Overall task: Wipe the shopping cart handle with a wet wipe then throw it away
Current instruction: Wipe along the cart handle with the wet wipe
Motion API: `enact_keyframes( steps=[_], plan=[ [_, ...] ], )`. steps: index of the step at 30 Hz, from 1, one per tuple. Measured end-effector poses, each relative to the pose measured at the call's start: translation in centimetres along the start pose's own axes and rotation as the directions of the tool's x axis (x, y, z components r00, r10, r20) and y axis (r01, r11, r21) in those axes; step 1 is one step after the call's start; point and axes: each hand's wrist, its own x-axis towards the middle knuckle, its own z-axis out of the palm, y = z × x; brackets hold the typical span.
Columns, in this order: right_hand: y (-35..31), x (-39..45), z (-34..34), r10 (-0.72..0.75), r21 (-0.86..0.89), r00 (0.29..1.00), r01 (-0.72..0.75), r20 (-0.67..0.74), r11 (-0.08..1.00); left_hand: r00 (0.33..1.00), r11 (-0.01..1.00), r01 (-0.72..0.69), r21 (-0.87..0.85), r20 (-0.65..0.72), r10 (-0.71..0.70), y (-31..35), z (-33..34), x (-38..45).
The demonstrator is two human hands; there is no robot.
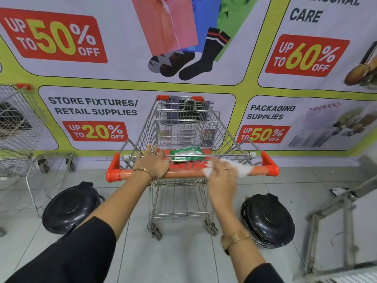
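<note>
A wire shopping cart stands in front of me with an orange handle (130, 172) across its near end. My left hand (154, 164) rests on the handle left of centre, fingers spread over the bar. My right hand (221, 173) is blurred and presses a white wet wipe (242, 170) against the right half of the handle. A green wet-wipe pack (186, 154) lies on the cart's red child-seat flap just beyond the handle.
Two black lidded bins stand on the tiled floor, one left of the cart (71, 207) and one right (267, 219). Another wire cart (18, 119) is at far left. A metal frame (334, 217) leans at right. A sale poster wall is behind.
</note>
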Motion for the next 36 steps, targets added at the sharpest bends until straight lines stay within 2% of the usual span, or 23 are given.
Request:
enact_keyframes(
  steps=[3, 6, 10, 12, 17, 20, 22, 24, 27, 31, 36],
  plan=[
    [2.3, 1.5, -2.2, 0.113, -0.003, 0.989, -0.114, -0.099, 0.993, 1.000, 1.000, 0.006, -0.008, 0.000, -0.006, 0.4, 0.0, 0.0],
    [0.5, 0.8, -1.1, 0.161, -0.035, 0.985, -0.163, -0.055, 0.986, 1.000, 1.000, 0.003, 0.005, 0.000, -0.003, 0.7, 0.1, -0.1],
    [-3.5, -1.7, 2.8, -0.029, -0.138, 0.994, 0.043, 0.104, 0.990, 1.000, 1.000, 0.003, 0.013, 0.004, -0.003, 0.4, 0.0, -0.3],
    [-3.8, -1.9, 2.8, -0.089, -0.147, 0.988, 0.108, 0.126, 0.983, 1.000, 1.000, 0.011, 0.014, -0.003, -0.011, 0.0, 0.0, -0.3],
    [1.2, 1.1, -1.3, 0.077, -0.109, 0.996, -0.081, -0.043, 0.991, 1.000, 1.000, 0.013, -0.003, -0.009, -0.013, 0.0, 0.0, -0.3],
    [1.4, 1.2, -0.7, 0.044, -0.159, 0.996, -0.057, -0.081, 0.986, 1.000, 1.000, 0.013, -0.008, -0.014, -0.013, 0.3, 0.2, -0.2],
    [-0.7, 0.1, 1.3, 0.021, -0.141, 0.999, -0.026, -0.033, 0.990, 1.000, 1.000, 0.012, 0.000, -0.024, -0.012, 0.3, 0.3, -0.1],
    [-2.6, -1.6, 3.1, -0.083, -0.137, 0.996, 0.086, 0.030, 0.987, 1.000, 1.000, 0.011, 0.005, -0.024, -0.011, 0.1, 0.1, 0.0],
    [-2.3, -1.9, 3.0, -0.161, -0.133, 0.984, 0.171, 0.083, 0.976, 1.000, 1.000, 0.018, 0.002, -0.021, -0.018, -0.3, -0.1, -0.1],
    [1.0, -0.6, 1.0, -0.109, -0.166, 0.994, 0.105, -0.014, 0.980, 1.000, 1.000, 0.010, -0.016, -0.024, -0.011, 0.0, 0.1, -0.1],
    [-0.3, 0.0, 1.0, 0.082, -0.108, 0.994, -0.089, -0.068, 0.990, 1.000, 1.000, -0.015, -0.026, -0.019, 0.014, 1.3, 0.6, -0.1]
  ],
)
